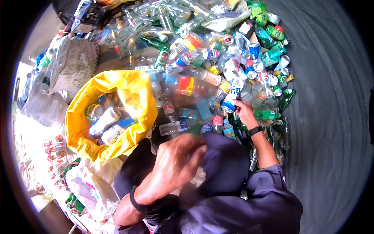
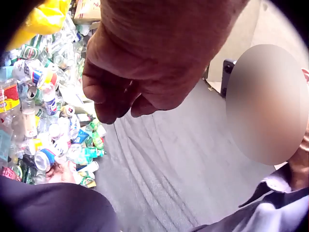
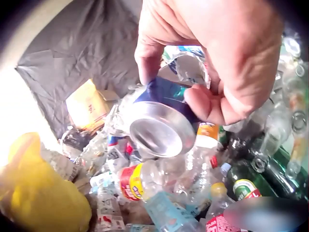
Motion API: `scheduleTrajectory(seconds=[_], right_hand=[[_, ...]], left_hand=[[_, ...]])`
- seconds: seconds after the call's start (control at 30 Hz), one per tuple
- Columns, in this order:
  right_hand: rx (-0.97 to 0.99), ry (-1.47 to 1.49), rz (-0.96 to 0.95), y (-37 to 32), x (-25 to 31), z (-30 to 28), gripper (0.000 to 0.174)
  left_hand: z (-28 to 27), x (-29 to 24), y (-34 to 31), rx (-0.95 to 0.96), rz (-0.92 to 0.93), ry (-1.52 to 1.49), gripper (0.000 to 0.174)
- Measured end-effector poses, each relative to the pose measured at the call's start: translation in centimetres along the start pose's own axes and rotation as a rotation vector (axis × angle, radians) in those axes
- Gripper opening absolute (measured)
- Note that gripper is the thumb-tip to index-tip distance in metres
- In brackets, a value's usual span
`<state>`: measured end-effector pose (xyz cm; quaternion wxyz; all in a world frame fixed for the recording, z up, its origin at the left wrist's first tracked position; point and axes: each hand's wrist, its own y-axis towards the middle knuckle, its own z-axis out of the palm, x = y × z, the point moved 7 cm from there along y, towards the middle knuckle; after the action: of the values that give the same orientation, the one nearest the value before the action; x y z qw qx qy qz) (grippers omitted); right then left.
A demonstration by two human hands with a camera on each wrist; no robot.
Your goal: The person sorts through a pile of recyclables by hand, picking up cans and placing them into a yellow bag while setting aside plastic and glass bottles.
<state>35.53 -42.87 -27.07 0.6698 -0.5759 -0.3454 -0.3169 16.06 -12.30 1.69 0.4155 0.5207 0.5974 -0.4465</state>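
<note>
My right hand (image 1: 246,114) grips a blue-and-white drink can (image 1: 235,93) over the right part of a heap of bottles and cans. Up close in the right wrist view, thumb and fingers pinch the can (image 3: 161,128) by its sides, its silver bottom facing the camera. My left hand (image 1: 178,162), blurred, hovers above my lap. Its fingers hang loosely curled in the left wrist view, with nothing seen in them. To the left stands a yellow bag (image 1: 146,91), its mouth wide, holding several cans (image 1: 108,116).
Clear plastic bottles (image 1: 194,85), green glass bottles (image 1: 287,100) and cans spread before my knees. A stuffed white sack (image 1: 80,58) lies at the back left. Dark sheeting (image 1: 323,117) covers the right side. Another person (image 2: 294,179) shows in the left wrist view.
</note>
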Motion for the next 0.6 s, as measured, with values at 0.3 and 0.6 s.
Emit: scheduleTrajectory(seconds=[0.3,0.6], right_hand=[[0.849,-0.399,-0.152,-15.8,16.8,17.8,0.066],[0.983,-0.505,-0.26,-22.1,18.6,23.6,0.052]], left_hand=[[1.7,1.7,1.4,-0.16,0.101,-0.021,0.065],[0.3,1.9,0.1,-0.126,0.009,-0.676,0.072]])
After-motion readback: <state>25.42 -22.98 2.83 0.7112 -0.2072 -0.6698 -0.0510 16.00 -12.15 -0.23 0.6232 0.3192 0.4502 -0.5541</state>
